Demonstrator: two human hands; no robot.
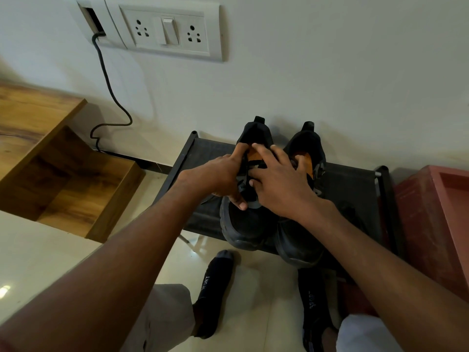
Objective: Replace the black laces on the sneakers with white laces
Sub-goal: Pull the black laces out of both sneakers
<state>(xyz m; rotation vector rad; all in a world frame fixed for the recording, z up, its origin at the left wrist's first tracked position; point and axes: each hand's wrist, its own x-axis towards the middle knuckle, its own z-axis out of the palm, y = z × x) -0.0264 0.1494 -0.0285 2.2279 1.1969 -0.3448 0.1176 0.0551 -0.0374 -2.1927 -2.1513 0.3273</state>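
Note:
Two black sneakers with orange insoles stand side by side on a low black shoe rack (355, 189), toes toward me. Both of my hands are on the left sneaker (243, 224). My left hand (218, 176) grips its left side, thumb down on the lace area near the toe. My right hand (281, 181) lies over the tongue and black laces (247, 171), fingers spread toward the collar. The right sneaker (304, 240) stands untouched beside it. No white laces are in view.
The rack stands against a white wall with a socket panel (167, 29) and a dangling black cable (111, 97). A wooden cabinet (63, 179) is at left, a red box (436, 224) at right. My socked feet (215, 288) rest on the tiled floor.

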